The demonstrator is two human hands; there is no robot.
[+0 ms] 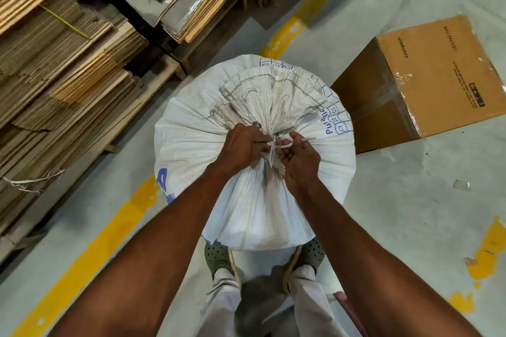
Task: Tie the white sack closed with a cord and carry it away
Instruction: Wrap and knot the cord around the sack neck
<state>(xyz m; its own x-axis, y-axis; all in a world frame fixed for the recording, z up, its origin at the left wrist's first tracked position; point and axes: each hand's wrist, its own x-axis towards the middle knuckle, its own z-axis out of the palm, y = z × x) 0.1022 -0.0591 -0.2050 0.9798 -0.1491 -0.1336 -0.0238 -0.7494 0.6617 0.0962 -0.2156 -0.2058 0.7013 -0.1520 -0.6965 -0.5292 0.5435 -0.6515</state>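
Both hands met at the white sack's gathered neck; left hand and right hand each pinched the cord, which ran crosswise between them.

Grey concrete floor with worn yellow lane paint.

At the middle stands the tied white sack, blue print on its cloth. At 2 o'clock from it a brown carton marked "Crompton" sits just beside the sack. From 9 to 11 o'clock, flattened cardboard sheets are stacked on wooden pallets. A yellow painted line runs from 7 o'clock up toward 1 o'clock, passing under the sack. At 6 o'clock the person's two grey perforated clogs stand on the floor, touching the sack's base. Yellow paint patches lie at 4 o'clock, and a small clear scrap at 3 o'clock.
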